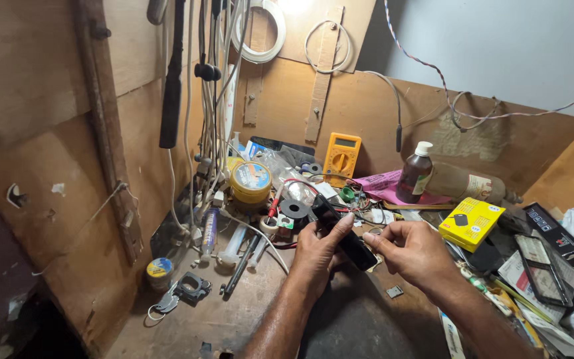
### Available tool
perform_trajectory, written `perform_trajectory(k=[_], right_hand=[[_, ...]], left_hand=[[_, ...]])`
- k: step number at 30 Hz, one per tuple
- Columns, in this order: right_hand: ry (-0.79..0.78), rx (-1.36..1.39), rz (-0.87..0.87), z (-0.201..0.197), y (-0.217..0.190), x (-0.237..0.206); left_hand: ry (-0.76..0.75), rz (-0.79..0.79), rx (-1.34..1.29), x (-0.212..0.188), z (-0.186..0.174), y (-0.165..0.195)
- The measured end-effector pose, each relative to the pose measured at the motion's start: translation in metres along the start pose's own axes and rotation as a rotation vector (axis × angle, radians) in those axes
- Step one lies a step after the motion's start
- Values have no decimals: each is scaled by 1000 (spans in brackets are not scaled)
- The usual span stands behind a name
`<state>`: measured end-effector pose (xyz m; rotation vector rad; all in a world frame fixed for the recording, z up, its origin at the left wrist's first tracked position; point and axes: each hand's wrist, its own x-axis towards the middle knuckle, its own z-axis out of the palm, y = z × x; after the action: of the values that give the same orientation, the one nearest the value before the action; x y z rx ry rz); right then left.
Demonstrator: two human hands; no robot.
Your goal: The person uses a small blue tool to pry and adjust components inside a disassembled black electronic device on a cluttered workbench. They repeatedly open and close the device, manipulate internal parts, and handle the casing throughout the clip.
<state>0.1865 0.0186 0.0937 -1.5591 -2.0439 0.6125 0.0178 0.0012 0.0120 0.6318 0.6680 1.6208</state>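
My left hand [318,247] grips a slim black device, a phone [337,226] seen edge-on, tilted from upper left to lower right above the workbench. My right hand [412,247] pinches the lower right end of the phone with thumb and fingertips. Both forearms come in from the bottom of the head view. Under the hands lies a dark mat [360,312]. A small grey square part [394,291] rests on the bench just below my right hand.
A yellow multimeter [341,157] leans on the wooden back wall. A brown bottle [414,174], a yellow box [471,223], a round yellow tin [250,181], syringes [234,244], cables and boxes crowd the bench. Wires hang at upper left.
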Motion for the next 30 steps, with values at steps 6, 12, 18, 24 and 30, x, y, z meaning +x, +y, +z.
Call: perform_trajectory(k=[6, 12, 18, 24, 30], right_hand=[[8, -42, 45, -3, -5, 2], [56, -232, -35, -5, -8, 10], [119, -235, -18, -2, -17, 4], [200, -234, -143, 4, -15, -5], [132, -127, -77, 7, -3, -2]], left_hand=[[-9, 30, 65, -2, 2, 2], [-52, 54, 81, -3, 2, 2], [-114, 68, 42, -7, 0, 2], [-9, 18, 37, -2, 0, 0], [-36, -30, -3, 0, -3, -3]])
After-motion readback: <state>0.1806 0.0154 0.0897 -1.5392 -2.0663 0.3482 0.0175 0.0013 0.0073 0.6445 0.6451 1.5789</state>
